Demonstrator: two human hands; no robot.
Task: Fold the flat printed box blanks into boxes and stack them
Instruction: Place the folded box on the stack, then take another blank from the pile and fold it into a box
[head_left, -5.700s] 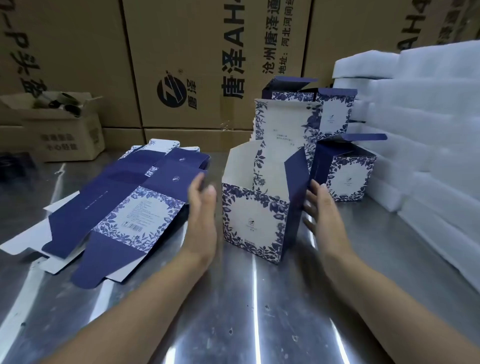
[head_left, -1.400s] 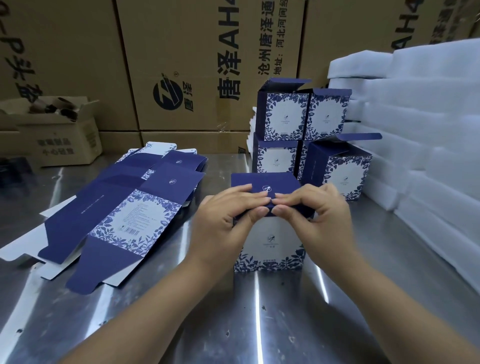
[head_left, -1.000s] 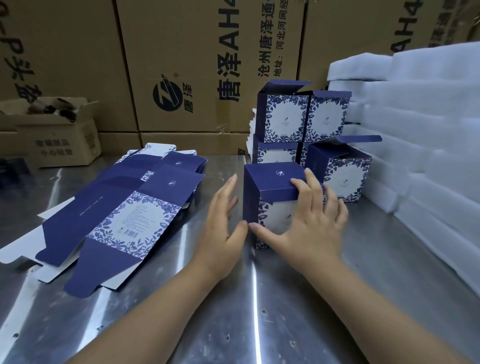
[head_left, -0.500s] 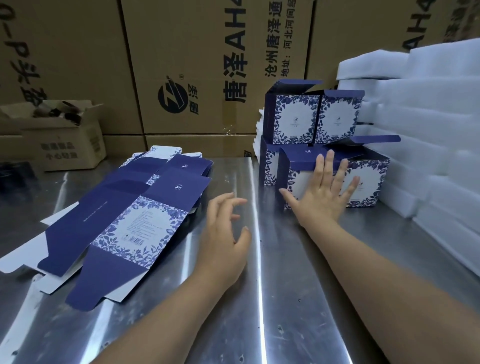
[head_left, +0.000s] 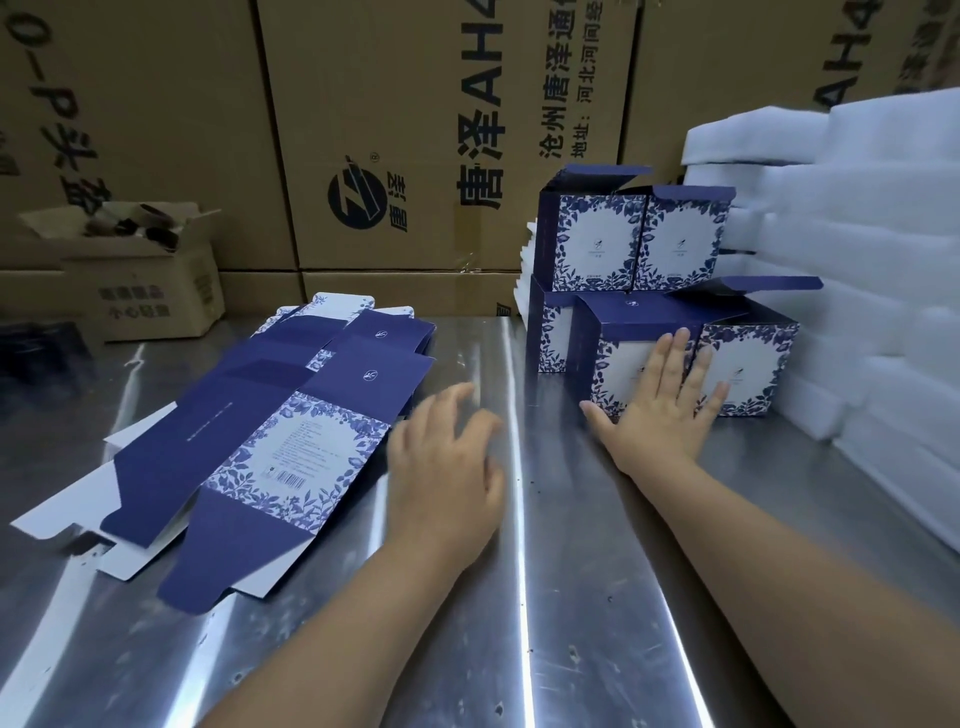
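Against the white foam sheets (head_left: 857, 234) at the far right of the steel table (head_left: 571, 597), a closed box (head_left: 639, 314) stands in the bottom row of the stack, touching its neighbour box (head_left: 748, 364), with two upper boxes (head_left: 592, 244) behind and above. The right hand (head_left: 662, 410) lies flat on its printed front, fingers straight, gripping nothing. The left hand (head_left: 447, 467), blurred, hovers loose and empty just beside the pile of flat blanks (head_left: 291, 415). Such thin card is probably light and slick, stiff at the creases but easily dented, so a box is best held by opposite walls near the corners, a blank by its long edge.
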